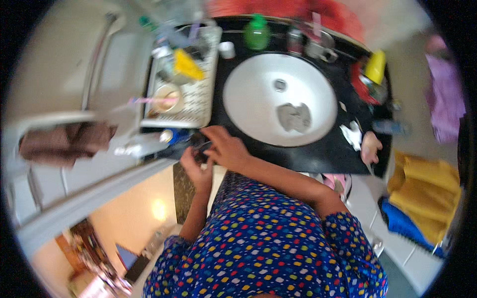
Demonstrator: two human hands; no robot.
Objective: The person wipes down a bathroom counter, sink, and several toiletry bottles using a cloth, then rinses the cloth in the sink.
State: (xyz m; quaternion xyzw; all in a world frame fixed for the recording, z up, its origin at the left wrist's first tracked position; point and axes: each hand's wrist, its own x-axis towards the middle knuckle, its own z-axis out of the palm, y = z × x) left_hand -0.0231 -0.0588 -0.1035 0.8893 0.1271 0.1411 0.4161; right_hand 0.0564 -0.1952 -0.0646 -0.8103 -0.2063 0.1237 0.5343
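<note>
Dark item (200, 141): located at the bench (318, 163)'s near left corner. Fingers of my left hand (198, 171) and right hand (227, 149) part-curled about it; firmness, I cannot tell. I judge it best kept low and steady, clear of the bottle (148, 144) beside.

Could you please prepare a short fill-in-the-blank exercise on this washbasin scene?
1. The left hand and right hand meet at a small dark item to the ____ of the sink.
2. Beyond the sink's far rim stands a bright ____ bottle.
3. Of the grey patch and the drain, the one nearer the person is the ____.
4. The cloth at the far left of the view is ____.

Missing words: left; green; grey patch; brown.
</note>
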